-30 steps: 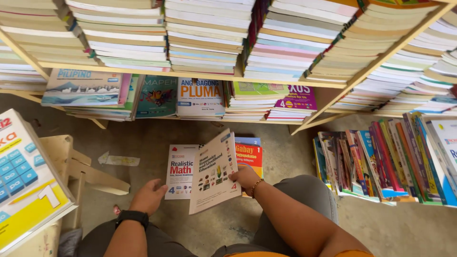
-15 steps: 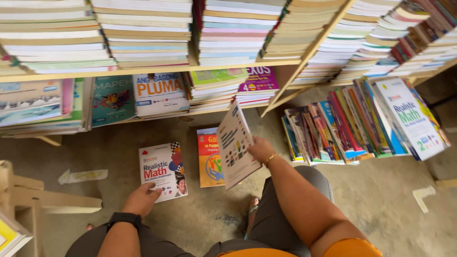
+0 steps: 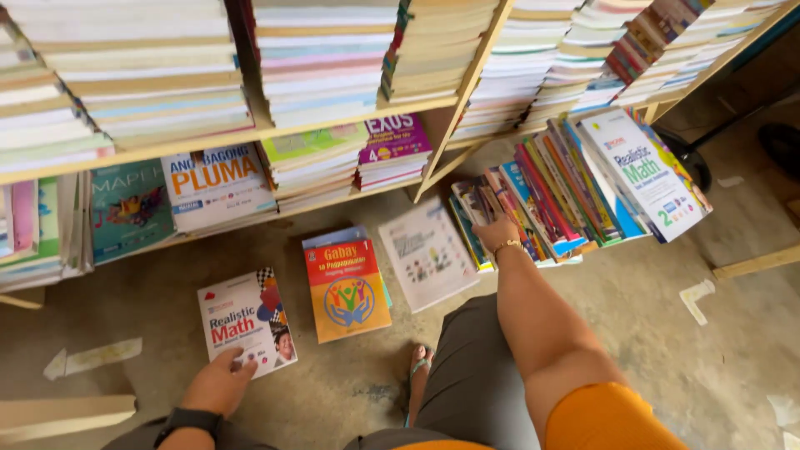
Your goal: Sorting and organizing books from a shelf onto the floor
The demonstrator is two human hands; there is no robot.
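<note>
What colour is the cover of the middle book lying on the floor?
Orange book, red band on top, round blue emblem in the middle. Head view.

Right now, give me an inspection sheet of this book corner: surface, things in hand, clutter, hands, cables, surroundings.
Surface: bare grey concrete floor, dusty, with stains.
Things in hand: white maths workbook lying flat under the left fingertips; row of upright books on the floor, leaning, with the right hand at its near end.
Clutter: orange workbook on top of a blue one; pale open-faced booklet beside it; paper scraps on the floor.
Hands: left hand open, resting on the maths workbook's lower edge; right hand among the upright books, grip hidden.
Cables: nothing seen.
Surroundings: wooden shelves packed with stacked books; person's sandalled foot on the floor.
</note>
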